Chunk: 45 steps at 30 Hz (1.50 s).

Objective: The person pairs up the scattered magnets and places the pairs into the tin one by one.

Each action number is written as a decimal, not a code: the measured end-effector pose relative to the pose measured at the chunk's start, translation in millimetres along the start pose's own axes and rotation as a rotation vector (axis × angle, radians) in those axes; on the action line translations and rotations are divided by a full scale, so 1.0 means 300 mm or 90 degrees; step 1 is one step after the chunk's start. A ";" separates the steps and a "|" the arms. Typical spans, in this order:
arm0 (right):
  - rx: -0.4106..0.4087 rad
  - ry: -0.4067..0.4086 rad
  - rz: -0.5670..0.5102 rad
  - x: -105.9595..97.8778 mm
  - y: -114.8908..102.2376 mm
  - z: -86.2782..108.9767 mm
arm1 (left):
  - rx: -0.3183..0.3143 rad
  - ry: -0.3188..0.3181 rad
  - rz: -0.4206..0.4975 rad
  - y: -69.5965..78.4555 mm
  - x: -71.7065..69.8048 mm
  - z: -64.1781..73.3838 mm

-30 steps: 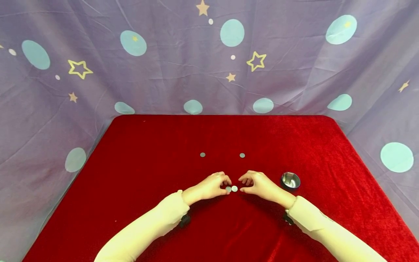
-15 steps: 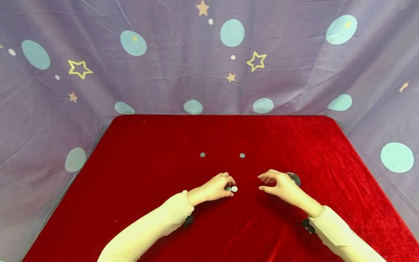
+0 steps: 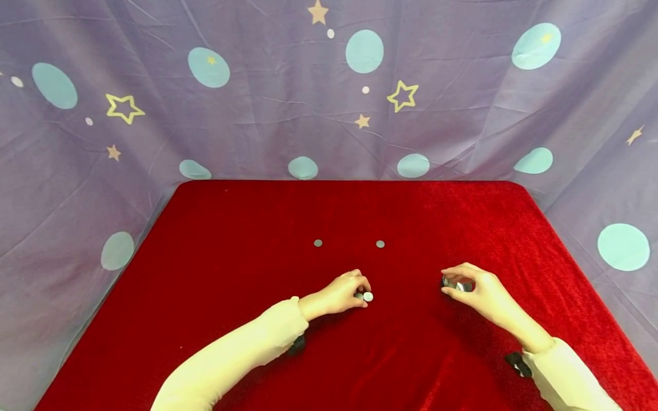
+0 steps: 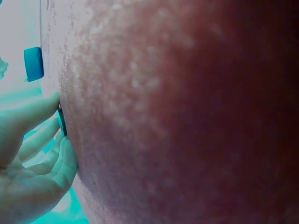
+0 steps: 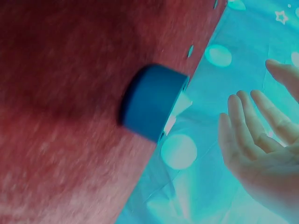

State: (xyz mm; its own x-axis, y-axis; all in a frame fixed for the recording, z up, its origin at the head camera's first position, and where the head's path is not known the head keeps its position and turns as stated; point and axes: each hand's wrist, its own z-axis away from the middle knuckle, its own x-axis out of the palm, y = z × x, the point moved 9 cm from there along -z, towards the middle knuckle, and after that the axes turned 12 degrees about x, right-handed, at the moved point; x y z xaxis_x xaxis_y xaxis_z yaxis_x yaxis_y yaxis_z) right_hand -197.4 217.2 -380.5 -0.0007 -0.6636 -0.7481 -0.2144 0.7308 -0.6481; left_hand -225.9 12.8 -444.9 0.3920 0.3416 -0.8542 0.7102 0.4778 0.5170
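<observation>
In the head view, my left hand (image 3: 339, 293) rests low on the red cloth, thumb and fingers curled about a grey coin-like disc (image 3: 359, 296). A paler disc (image 3: 368, 297) lies against it, just beyond the fingertips. From the left wrist, the grey disc (image 4: 61, 122) appears edge-on between thumb and fingertips. My right hand (image 3: 480, 290) hovers over a small dark round bowl (image 5: 152, 102), thumb and fingers spread apart. The right wrist view shows those fingers above the rim without contact. Pale, shiny pieces (image 5: 180, 105) show at the bowl's mouth; their kind is unclear.
Two more grey discs lie farther back on the cloth, one to the left (image 3: 318, 243) and one to the right (image 3: 380, 244). Behind the red-covered table (image 3: 257, 222) hangs a purple curtain (image 3: 277, 97) with stars and dots.
My right hand has moved right, from beside the two touching discs to above the bowl. My left hand has shifted slightly right around the grey disc.
</observation>
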 end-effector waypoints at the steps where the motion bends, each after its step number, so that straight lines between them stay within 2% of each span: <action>1: 0.003 0.004 0.007 -0.008 0.007 0.004 | 0.004 0.003 0.000 0.001 -0.001 -0.001; 8: 0.010 0.034 0.014 -0.037 0.046 0.029 | 0.040 0.019 -0.015 0.009 -0.009 -0.008; 15: -0.013 0.094 0.024 -0.065 0.069 0.051 | 0.056 0.007 -0.035 0.016 -0.005 -0.016; 21: 0.018 0.108 0.048 -0.072 0.108 0.054 | 0.058 -0.005 -0.032 0.019 -0.007 -0.017; 25: 0.036 0.101 0.054 -0.072 0.132 0.048 | 0.062 -0.013 -0.032 0.015 -0.007 -0.021; 33: 0.049 0.051 0.036 -0.046 0.160 0.030 | 0.079 -0.040 -0.037 0.016 0.000 -0.030; 45: 0.096 -0.020 -0.027 -0.012 0.215 0.016 | 0.080 -0.033 -0.011 0.019 -0.005 -0.032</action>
State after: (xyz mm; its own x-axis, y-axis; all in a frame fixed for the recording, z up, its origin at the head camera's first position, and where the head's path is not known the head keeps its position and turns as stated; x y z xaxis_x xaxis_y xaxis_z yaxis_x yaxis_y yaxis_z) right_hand -206.6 267.3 -420.3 0.0363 -0.6907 -0.7222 -0.0648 0.7196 -0.6914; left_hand -228.0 22.7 -440.3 0.4060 0.2910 -0.8663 0.7836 0.3770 0.4938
